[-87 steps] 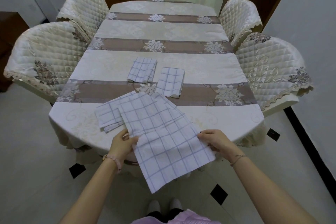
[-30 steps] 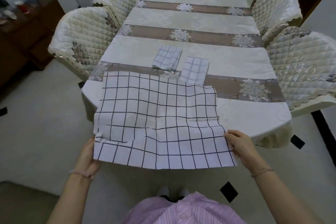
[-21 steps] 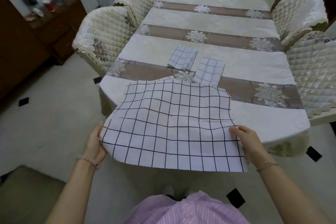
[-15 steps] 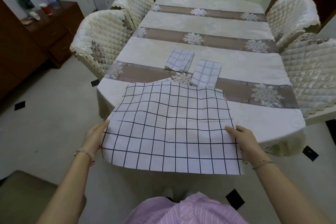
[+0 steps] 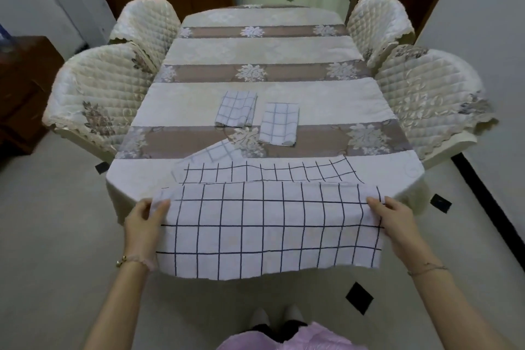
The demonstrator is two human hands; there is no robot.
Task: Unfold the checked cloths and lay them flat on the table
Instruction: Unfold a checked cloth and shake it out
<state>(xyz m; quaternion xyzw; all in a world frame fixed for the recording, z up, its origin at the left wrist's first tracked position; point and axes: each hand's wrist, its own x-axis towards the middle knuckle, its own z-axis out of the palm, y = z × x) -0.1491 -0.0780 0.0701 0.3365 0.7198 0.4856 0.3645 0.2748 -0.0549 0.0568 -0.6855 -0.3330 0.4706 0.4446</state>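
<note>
We see the open checked cloth (image 5: 270, 230) at lower centre, its far strip lying on the near end of the table (image 5: 255, 94) and the rest hanging off. The left hand (image 5: 145, 219) pinches its left edge and the right hand (image 5: 395, 219) its right edge. Two folded cloths (image 5: 236, 112) (image 5: 279, 123) lie at mid-frame.

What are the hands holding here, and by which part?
The big checked cloth: left hand grips its left edge, right hand its right edge.
</note>
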